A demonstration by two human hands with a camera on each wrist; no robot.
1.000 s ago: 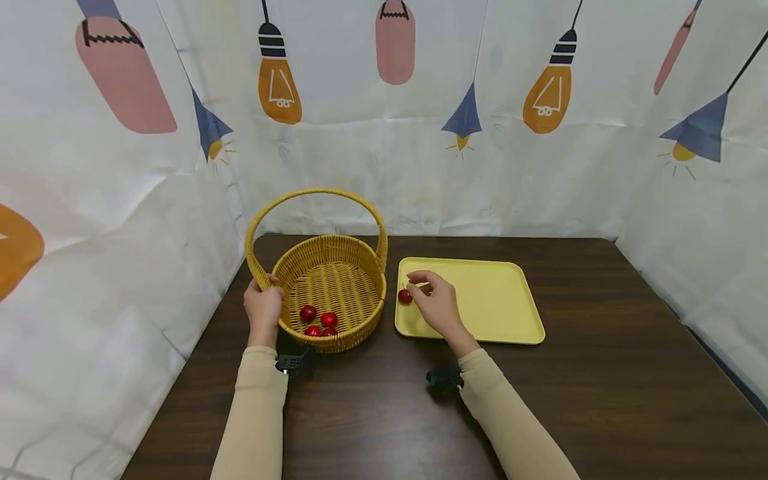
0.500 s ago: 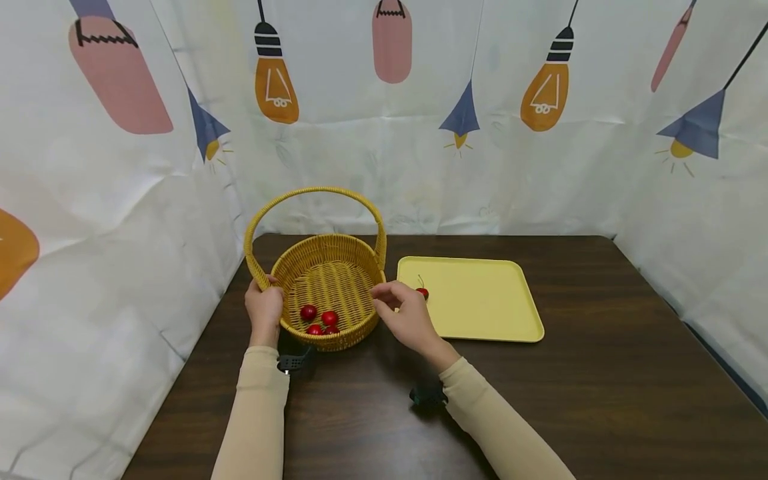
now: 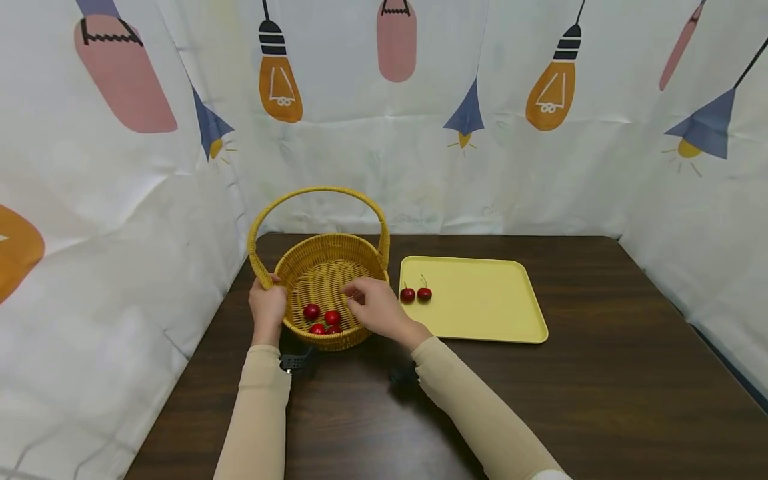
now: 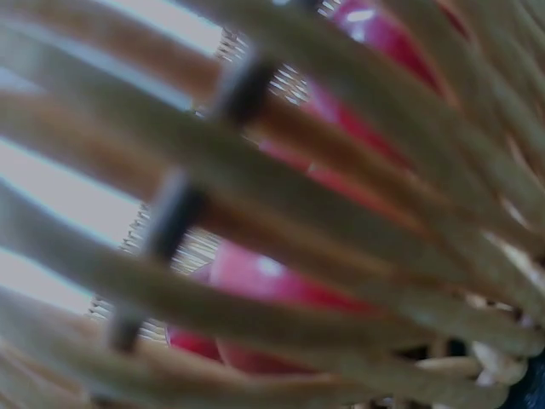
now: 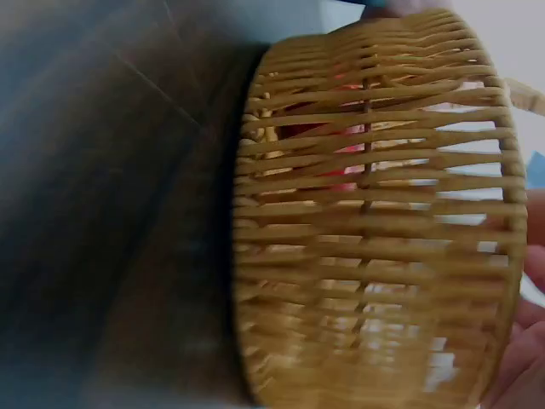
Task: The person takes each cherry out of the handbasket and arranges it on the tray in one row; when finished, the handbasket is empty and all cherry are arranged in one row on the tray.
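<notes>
My left hand [image 3: 267, 310] grips the left side of a yellow wicker basket [image 3: 318, 277], at the foot of its hooped handle. Several red cherries [image 3: 311, 312] lie in the near part of the basket. Over the basket's right side hovers my right hand [image 3: 378, 308], its fingers loosely bent with nothing seen between them. Seen from the left wrist, cherries [image 4: 264, 285] show red through the weave. The right wrist view has the basket's side wall [image 5: 383, 221] close up, with part of my right hand [image 5: 521, 349] beyond its rim.
Right of the basket lies a yellow rectangular tray [image 3: 480, 300]. Two stemmed cherries, a left one [image 3: 407, 295] and a right one [image 3: 424, 294], sit near its left edge. A dark wooden table [image 3: 600, 373] carries everything, with a printed white curtain [image 3: 384, 167] behind.
My right hand has moved left from the tray to over the basket, uncovering two cherries on the tray. The left hand keeps its grip on the basket.
</notes>
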